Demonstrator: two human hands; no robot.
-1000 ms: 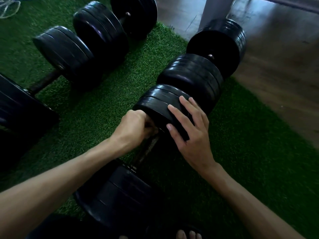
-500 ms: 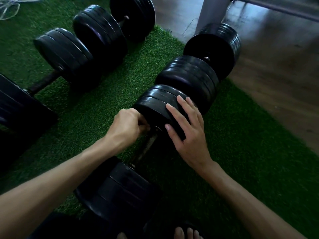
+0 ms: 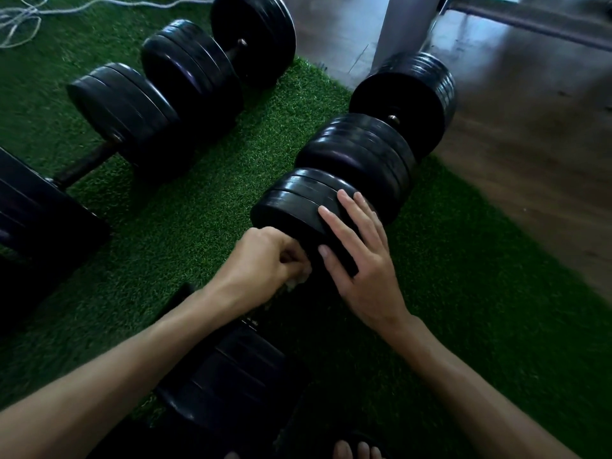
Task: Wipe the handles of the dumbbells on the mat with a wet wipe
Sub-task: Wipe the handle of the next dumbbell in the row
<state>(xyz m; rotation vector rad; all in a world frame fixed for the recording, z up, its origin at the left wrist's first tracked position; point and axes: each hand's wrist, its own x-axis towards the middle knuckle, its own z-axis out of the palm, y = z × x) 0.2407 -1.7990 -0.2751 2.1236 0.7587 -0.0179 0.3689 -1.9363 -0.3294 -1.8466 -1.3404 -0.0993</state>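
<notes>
The wet wipe [image 3: 294, 283] is bunched up in the left hand [image 3: 265, 260] — only a pale scrap of it peeks out under the knuckles — and that fist is closed around the handle of the near dumbbell [image 3: 318, 213], right up against the inner face of its far plate stack. Most of the handle is hidden under the hand, so I can't say how clean it looks. Compared with a second ago, when a stretch of bare bar showed below the fist, the hand has slid back down and now covers that part, so my read is it's mid-stroke, rubbing back and forth along the bar. The right hand [image 3: 357, 260] is still lying flat and open on the plate stack, fingers spread, gripping nothing — just keeping the thing from rolling on the green turf mat [image 3: 205, 207]. Further out, the other dumbbells [image 3: 185, 84] sit to the left and beyond, untouched right now, so their handles probably come after this one. A white cord [image 3: 20, 24] lies in the far corner.
</notes>
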